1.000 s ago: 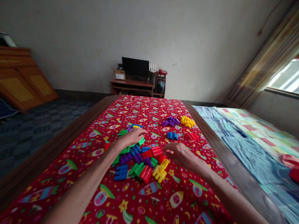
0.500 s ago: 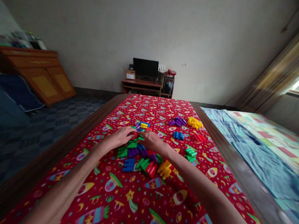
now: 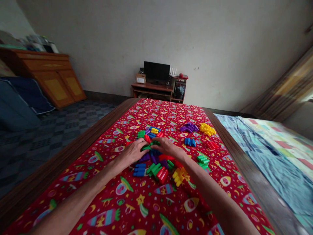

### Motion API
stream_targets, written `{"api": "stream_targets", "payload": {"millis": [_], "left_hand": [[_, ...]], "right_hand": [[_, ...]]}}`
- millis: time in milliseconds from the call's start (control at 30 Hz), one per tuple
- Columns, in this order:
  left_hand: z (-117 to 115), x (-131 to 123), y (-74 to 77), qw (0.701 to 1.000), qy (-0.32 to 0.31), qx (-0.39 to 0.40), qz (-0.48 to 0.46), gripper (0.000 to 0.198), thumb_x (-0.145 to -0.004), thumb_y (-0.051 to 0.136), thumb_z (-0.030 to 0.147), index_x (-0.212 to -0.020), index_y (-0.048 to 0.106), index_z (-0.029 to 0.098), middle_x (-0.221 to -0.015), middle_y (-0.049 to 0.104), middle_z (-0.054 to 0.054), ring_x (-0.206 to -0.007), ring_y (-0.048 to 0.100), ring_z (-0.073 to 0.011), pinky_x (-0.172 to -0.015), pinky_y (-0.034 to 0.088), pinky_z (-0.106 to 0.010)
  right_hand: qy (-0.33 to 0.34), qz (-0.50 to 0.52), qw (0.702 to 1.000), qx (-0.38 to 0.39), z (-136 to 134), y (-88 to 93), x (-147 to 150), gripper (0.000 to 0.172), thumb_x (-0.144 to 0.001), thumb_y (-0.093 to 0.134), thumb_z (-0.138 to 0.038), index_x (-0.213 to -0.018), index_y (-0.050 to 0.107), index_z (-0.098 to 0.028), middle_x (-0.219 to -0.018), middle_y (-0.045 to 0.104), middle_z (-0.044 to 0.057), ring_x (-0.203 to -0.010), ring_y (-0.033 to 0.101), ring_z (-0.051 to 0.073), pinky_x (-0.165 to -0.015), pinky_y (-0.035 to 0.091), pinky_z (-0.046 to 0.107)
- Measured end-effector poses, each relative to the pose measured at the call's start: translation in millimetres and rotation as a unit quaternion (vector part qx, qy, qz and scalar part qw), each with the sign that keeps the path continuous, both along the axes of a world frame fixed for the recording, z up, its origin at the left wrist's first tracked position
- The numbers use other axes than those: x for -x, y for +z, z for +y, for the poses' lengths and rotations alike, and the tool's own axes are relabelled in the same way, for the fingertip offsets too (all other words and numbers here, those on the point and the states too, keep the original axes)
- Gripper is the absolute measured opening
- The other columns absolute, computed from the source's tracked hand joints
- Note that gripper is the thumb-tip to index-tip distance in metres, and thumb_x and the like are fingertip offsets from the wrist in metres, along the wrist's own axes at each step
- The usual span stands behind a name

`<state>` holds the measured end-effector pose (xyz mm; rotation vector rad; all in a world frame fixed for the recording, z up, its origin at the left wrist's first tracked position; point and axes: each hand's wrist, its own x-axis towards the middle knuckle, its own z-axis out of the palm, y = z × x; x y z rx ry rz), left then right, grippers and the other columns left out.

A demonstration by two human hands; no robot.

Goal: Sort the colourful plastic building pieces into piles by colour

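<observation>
A heap of coloured plastic blocks (image 3: 156,163) lies in the middle of a table under a red rocket-print cloth (image 3: 137,209). My left hand (image 3: 133,152) and my right hand (image 3: 168,147) meet over the heap's far side, fingers curled together around a green block (image 3: 149,146). Just beyond them lie a few mixed blocks (image 3: 151,131). In front of my wrists sit a blue block (image 3: 140,170), a red block (image 3: 163,175) and a yellow block (image 3: 179,175).
Sorted groups lie to the right: purple blocks (image 3: 189,127), yellow blocks (image 3: 207,129), a blue block (image 3: 189,142), a red one (image 3: 210,145), a green one (image 3: 202,160). A bed with a patterned sheet (image 3: 276,153) adjoins the table's right edge. A desk with a monitor (image 3: 156,73) stands at the far wall.
My right hand has crossed from the right side of the heap to meet my left hand at its far side. A green block now lies apart at the right. The camera has turned left.
</observation>
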<state>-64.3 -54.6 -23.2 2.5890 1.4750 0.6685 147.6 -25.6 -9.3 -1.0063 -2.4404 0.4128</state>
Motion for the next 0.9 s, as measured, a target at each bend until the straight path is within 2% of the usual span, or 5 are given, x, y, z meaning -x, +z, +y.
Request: {"api": "stream_targets", "payload": {"millis": [267,433,533,700,900], "left_hand": [[0.1,-1.3,-2.5,0.997,0.018,-0.045,-0.055,0.028,-0.093,0.046,0.032,-0.113,0.062,0.02,-0.105,0.069,-0.008,-0.097,0.067,-0.0228,-0.085,0.055,-0.034],[6.4,2.3,-2.3,0.997,0.017,-0.049,-0.062,0.031,-0.091,0.04,0.025,-0.111,0.063,0.019,-0.108,0.071,-0.009,-0.101,0.068,-0.0225,-0.092,0.053,-0.034],[9.9,4.8,0.8,0.996,0.017,-0.042,-0.077,0.031,-0.089,0.04,0.025,-0.109,0.064,0.019,-0.109,0.072,-0.01,-0.102,0.068,-0.0239,-0.093,0.053,-0.036],[6.5,1.5,6.1,0.995,0.003,-0.03,-0.095,0.032,-0.09,0.043,0.034,-0.108,0.064,0.018,-0.114,0.071,-0.012,-0.104,0.067,-0.0262,-0.095,0.052,-0.039],[-9.1,-13.7,18.3,0.989,-0.015,0.022,-0.145,0.041,-0.088,0.049,0.044,-0.117,0.061,0.019,-0.107,0.073,-0.009,-0.094,0.07,-0.0241,-0.086,0.056,-0.036]], "right_hand": [[-0.086,0.095,0.992,0.019,-24.2,32.7,-74.9,0.034,-0.082,0.058,-0.019,-0.115,0.068,-0.014,-0.083,0.073,0.006,-0.07,0.064,0.015,-0.065,0.046,0.023],[-0.189,0.052,0.98,0.027,-63.0,51.0,-147.8,0.025,-0.084,0.058,-0.035,-0.082,0.071,-0.014,-0.064,0.065,0.002,-0.055,0.055,0.012,-0.053,0.04,0.021],[-0.224,0.072,0.969,0.075,-83.4,44.3,-173.8,0.033,-0.086,0.054,-0.041,-0.08,0.071,-0.013,-0.062,0.064,0.002,-0.053,0.054,0.012,-0.05,0.04,0.022],[-0.187,0.046,0.972,0.137,-110.1,20.6,-189.4,0.029,-0.088,0.057,-0.038,-0.096,0.075,-0.016,-0.074,0.072,0.004,-0.062,0.063,0.016,-0.058,0.049,0.026],[-0.235,0.029,0.972,-0.011,-122.1,15.1,-194.2,0.031,-0.089,0.059,-0.039,-0.107,0.071,-0.017,-0.094,0.072,0.01,-0.079,0.067,0.02,-0.07,0.052,0.031]]}}
